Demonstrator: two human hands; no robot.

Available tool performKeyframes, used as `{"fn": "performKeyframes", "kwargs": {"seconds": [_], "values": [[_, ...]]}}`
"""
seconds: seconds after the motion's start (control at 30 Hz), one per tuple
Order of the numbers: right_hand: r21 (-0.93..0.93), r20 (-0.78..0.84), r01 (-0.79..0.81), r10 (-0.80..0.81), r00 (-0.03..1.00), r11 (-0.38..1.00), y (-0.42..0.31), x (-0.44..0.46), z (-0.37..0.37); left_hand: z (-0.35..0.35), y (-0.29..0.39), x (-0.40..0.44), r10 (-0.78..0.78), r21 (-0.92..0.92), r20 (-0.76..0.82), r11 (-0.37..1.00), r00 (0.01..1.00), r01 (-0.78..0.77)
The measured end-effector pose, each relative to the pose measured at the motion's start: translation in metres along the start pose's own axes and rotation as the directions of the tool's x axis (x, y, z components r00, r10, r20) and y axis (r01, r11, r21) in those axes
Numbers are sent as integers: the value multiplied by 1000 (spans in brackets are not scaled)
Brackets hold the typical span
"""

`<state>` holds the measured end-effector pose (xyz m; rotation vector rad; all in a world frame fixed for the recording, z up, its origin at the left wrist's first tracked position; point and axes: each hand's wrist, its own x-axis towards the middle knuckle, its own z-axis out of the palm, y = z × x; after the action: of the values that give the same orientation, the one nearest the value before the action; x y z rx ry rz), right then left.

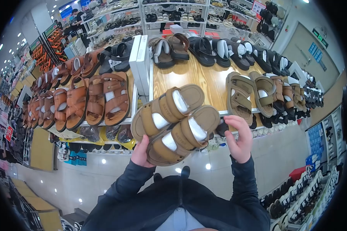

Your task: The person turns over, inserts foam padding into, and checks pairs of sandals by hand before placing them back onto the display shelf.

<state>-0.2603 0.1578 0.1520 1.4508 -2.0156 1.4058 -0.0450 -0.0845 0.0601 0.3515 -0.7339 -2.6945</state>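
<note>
In the head view, the left hand [142,154] grips the brown sandals [182,134] at the heel end, thumb on top, other fingers hidden beneath. Their long axis slants from that hand up toward the far right. The right hand [241,138] has thumb and fingers parted, holding nothing, just right of the nearer toe. Beyond the sandals lies the shelf [210,86], its wood showing between the white stand [139,63] and olive pair [241,96].

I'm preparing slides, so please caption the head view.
Left hand holds a pair of olive-brown strap sandals before a wood-grain display shelf; right hand open nearby.
</note>
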Motion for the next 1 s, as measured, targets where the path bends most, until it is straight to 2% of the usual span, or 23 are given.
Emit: {"fn": "performKeyframes", "kwargs": {"seconds": [0.03, 0.13, 0.23, 0.37, 0.53, 0.57, 0.67, 0.7, 0.77, 0.8, 0.83, 0.93, 1.0], "values": [[3, -14, 1, -1, 1000, 1000, 3, -3, -1, 10, 1, 3, 21, 40, -22, 999, 1000, -20], [88, -27, -74, 77, 997, 993, 17, -16, -4, 29, -3, 18, 15, -24, -38, 1000, 999, -16], [129, -23, -72, 76, 997, 989, 27, -22, -8, 27, -19, 36, 66, -69, -87, 995, 994, -72], [193, -36, -39, 47, 998, 980, 44, -30, -8, 47, -37, 48, 142, -29, -211, 988, 967, -152], [299, -52, 24, -9, 999, 954, 49, -42, 14, 62, -65, 56, 234, -87, -300, 959, 925, -270], [261, -33, 113, -108, 994, 959, 51, -43, 20, 62, -69, 57, 262, -84, -322, 949, 910, -303], [241, 51, 221, -240, 970, 945, 40, -40, 33, 55, -78, 55, 231, -67, -310, 962, 922, -264], [221, 96, 230, -256, 962, 948, 35, -36, 36, 67, -80, 53, 200, -67, -351, 969, 915, -238], [180, 190, 252, -285, 940, 951, 27, -29, 40, 68, -92, 57, 224, -45, -324, 967, 919, -252], [151, 179, 259, -284, 942, 954, 30, -30, 42, 66, -97, 58, 238, -36, -311, 965, 920, -261], [123, 168, 270, -288, 943, 955, 37, -31, 48, 66, -100, 60, 237, -118, -282, 953, 930, -279], [86, 155, 252, -263, 952, 964, 50, -22, 45, 65, -103, 64, 196, -167, -55, 965, 979, -202], [52, 129, 245, -250, 960, 968, 65, -15, 42, 78, -106, 63, 232, -112, -192, 960, 953, -257]]}}
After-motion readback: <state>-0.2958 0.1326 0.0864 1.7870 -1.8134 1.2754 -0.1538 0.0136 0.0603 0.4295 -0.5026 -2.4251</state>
